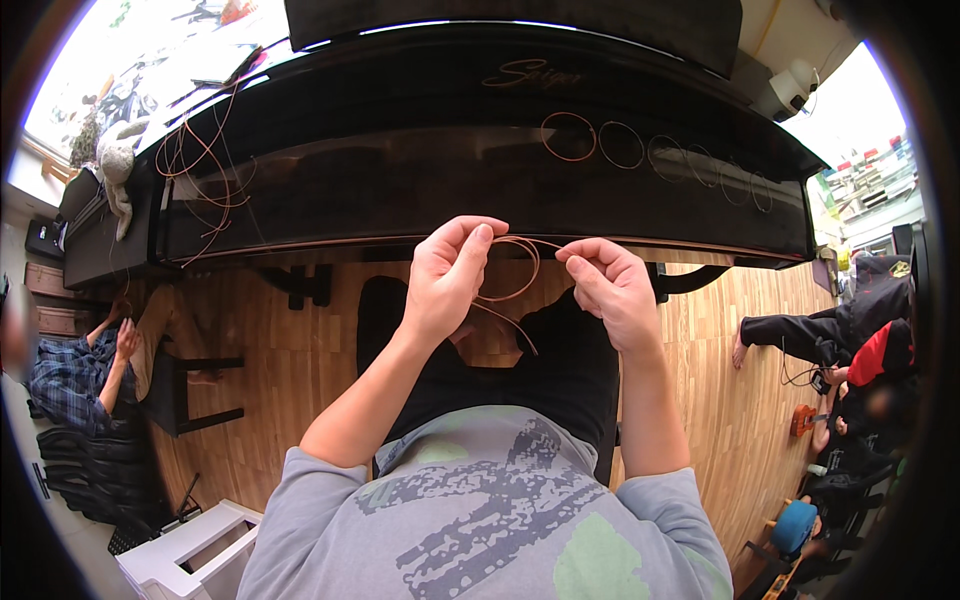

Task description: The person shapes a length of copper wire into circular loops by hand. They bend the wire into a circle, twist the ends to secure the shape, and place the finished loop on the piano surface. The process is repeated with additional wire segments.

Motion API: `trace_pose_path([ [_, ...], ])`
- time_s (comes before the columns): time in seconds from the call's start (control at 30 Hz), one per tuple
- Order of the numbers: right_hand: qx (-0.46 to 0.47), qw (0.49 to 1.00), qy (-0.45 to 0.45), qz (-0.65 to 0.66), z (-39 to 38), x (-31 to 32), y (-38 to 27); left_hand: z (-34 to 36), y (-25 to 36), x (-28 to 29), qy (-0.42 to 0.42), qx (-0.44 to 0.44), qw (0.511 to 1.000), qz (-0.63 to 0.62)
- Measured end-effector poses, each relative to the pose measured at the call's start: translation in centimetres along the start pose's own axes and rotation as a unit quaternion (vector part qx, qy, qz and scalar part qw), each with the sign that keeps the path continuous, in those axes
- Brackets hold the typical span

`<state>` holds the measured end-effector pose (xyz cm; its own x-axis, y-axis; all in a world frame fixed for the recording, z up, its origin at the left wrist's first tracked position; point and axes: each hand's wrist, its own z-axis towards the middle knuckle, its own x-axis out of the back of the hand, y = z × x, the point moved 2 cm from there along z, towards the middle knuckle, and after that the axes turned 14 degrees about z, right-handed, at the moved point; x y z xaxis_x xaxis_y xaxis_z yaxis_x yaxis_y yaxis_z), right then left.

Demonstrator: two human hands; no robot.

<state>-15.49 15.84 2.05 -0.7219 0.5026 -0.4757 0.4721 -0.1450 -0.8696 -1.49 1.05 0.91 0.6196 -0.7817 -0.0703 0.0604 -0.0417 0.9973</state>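
Observation:
Over my lap, at the front edge of a closed black piano [400, 160], both hands work on a thin copper-coloured wire string [538, 268]. My left hand [446, 278] is closed, pinching the looped part between thumb and fingers. The string's free tail hangs below the loop. My right hand [612, 288] is closed too, with thumb and forefinger pinching the stretch that runs out to the right. On the piano's black surface several coiled strings [594, 137] lie in a row toward the right, the leftmost more coppery. A loose tangle of copper-coloured strings [207, 150] hangs over the left end.
A grey plush toy [117, 165] sits at the piano's left end, and a white camera-like device [787, 90] at the right. One person [75, 370] sits at left near a black stool [195, 390]; others [860, 320] sit at right near a small orange guitar-like instrument [802, 420].

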Motion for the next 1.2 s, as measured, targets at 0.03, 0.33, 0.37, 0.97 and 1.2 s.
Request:
trace_pose_path([
  [0.03,0.012,1.0,0.006,-0.014,0.0,0.2,-0.2,-0.1,0.1,0.0,0.005,-0.014,0.999,0.047],
  [0.33,0.045,0.998,0.012,-0.048,-0.3,0.0,-1.1,-0.4,0.2,0.5,-0.027,-0.01,0.993,0.116],
  [0.37,0.056,0.997,0.009,-0.043,-0.2,0.1,-1.1,-0.4,0.4,0.3,-0.032,-0.022,0.993,0.112],
  [0.97,0.231,0.943,0.026,-0.24,0.7,-1.2,1.8,-0.3,-0.5,-0.3,-0.114,0.07,0.991,-0.002],
  [1.2,0.446,0.744,0.041,-0.496,0.7,-2.5,0.8,-1.1,-1.0,-0.6,-0.162,0.054,0.985,-0.035],
])
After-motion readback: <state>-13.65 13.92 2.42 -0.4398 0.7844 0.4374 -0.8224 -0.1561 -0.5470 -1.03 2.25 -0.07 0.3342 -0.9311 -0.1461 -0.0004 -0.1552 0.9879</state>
